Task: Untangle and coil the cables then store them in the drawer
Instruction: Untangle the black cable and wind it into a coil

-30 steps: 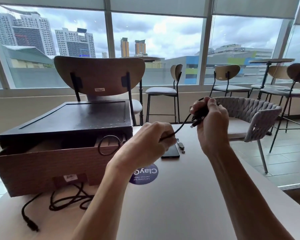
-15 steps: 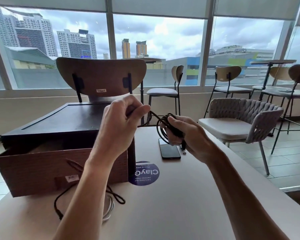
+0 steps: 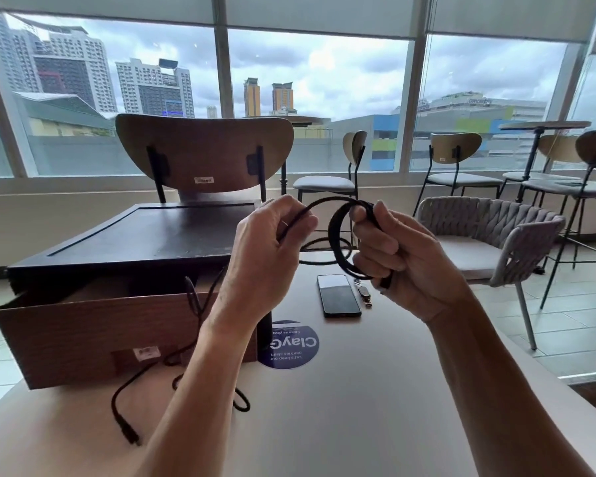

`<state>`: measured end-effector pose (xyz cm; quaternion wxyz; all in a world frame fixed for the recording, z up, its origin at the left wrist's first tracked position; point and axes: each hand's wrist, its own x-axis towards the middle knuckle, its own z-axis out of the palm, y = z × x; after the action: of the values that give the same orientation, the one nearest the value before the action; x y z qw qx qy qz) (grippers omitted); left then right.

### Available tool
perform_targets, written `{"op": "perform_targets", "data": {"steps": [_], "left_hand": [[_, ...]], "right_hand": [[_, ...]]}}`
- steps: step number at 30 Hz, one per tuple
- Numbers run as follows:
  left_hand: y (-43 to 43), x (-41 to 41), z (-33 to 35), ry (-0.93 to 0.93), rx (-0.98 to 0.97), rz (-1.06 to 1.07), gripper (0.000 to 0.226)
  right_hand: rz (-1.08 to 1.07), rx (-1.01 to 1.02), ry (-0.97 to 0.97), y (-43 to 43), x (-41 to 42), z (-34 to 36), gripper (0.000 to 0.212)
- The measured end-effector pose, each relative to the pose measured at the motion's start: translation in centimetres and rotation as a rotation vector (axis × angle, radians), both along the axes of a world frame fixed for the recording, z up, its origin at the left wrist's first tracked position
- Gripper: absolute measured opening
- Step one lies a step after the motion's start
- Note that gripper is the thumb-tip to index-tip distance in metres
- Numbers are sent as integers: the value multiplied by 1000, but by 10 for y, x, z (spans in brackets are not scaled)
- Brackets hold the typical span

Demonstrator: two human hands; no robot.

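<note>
Hands (image 3: 265,259) (image 3: 406,263) around half-coiled black cable (image 3: 335,235)

Table (image 3: 375,407): drawer unit (image 3: 117,332), phone (image 3: 338,296), cable (image 3: 129,435), perhaps watch (image 3: 363,292).

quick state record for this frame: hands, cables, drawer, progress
left hand: pinches the free strand of the black cable
right hand: fingers grip the coiled loops
black cable: partly coiled, held above the table
second cable: loose, hangs over the drawer front onto the table
drawer: open
phone: flat on the table
progress: coiling under way, coil not yet in drawer
</note>
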<state>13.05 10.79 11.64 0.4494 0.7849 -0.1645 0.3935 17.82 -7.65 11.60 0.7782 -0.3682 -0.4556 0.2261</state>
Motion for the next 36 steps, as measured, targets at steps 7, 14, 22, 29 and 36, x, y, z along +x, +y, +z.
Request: {"op": "perform_targets", "data": {"steps": [7,14,22,29,36], "left_hand": [[-2,3,-11,224,79,-155,10],[8,2,-18,447,378,-191,6],[21,-2,-4,217,-187,-116,17],[23,-5,5,316,-1020,-331,12],[33,-5,9,257,-1406,-760,24]], "right_hand": [[-18,263,247,-11,19,-1,32],[-312,335,373,-19,23,-2,32],[-741,260,366,-30,24,1,32],[-1069,-71,60,-11,19,-1,28],[-1083,-97,43,-11,20,-1,29]]}}
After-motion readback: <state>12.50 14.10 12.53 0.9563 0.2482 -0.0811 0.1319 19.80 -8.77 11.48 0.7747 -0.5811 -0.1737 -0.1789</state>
